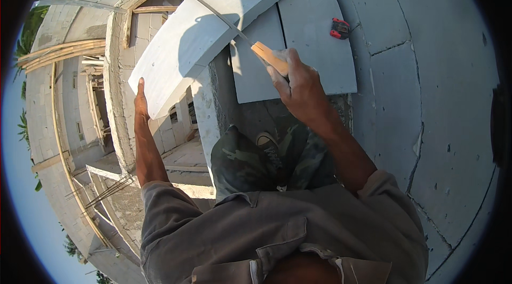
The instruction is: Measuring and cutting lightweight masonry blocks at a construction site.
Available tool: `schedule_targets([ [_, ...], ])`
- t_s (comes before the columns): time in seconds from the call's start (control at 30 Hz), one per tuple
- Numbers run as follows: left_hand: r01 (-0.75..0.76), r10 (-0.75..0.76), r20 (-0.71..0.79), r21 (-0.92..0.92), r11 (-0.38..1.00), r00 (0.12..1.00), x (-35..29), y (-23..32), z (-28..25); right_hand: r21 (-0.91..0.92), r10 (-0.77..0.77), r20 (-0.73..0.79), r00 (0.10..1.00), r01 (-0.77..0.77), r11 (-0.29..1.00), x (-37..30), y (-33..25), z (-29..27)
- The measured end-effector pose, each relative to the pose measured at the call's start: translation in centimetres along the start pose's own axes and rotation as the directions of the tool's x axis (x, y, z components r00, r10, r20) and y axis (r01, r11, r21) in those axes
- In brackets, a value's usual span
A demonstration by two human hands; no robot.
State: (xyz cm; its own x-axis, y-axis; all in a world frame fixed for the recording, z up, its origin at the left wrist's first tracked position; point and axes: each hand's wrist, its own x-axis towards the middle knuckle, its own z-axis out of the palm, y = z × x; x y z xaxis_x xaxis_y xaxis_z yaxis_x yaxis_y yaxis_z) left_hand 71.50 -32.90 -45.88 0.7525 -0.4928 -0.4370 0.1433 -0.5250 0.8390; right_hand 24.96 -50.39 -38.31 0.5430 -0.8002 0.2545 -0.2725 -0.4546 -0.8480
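Note:
A long white block (160, 63), which looks like aerated concrete, lies slanting across other pale blocks (314, 55), its left end jutting out past them. My left hand (141, 104) grips that end, thumb up on its face and fingers mostly hidden by the block. In my right hand (298, 81) is the wooden handle of a handsaw (271, 59), fingers wrapped round it. The saw's thin blade runs up and left across the block's top; whether it has cut into it I cannot tell. A dark shadow falls over the block's middle.
A red and black tape measure (340, 28) rests on the pale blocks at right. Beyond it rises a block wall (442, 103). To my left the structure drops away, with bamboo poles (61, 52), steel bars (109, 192) and a rough concrete edge (114, 92).

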Motion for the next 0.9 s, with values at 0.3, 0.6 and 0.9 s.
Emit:
schedule_targets([
  [0.3, 0.121, -0.105, 0.105, -0.151, 0.981, 0.989, -2.1, 0.7, 2.8, -0.042, 0.088, 0.133, 0.987, -0.083, 0.996, 6.3, -2.8, -4.9],
  [0.6, 0.049, -0.045, 0.087, -0.041, 0.998, 0.995, -0.7, 3.0, 2.4, 0.145, 0.121, -0.127, 0.985, -0.102, 0.984, -0.9, 2.1, -2.5],
  [0.9, 0.007, 0.009, 0.092, -0.171, 0.985, 0.996, 1.1, 1.1, 2.6, 0.052, 0.091, -0.058, 0.994, -0.088, 0.995, -3.5, -1.1, -4.1],
])
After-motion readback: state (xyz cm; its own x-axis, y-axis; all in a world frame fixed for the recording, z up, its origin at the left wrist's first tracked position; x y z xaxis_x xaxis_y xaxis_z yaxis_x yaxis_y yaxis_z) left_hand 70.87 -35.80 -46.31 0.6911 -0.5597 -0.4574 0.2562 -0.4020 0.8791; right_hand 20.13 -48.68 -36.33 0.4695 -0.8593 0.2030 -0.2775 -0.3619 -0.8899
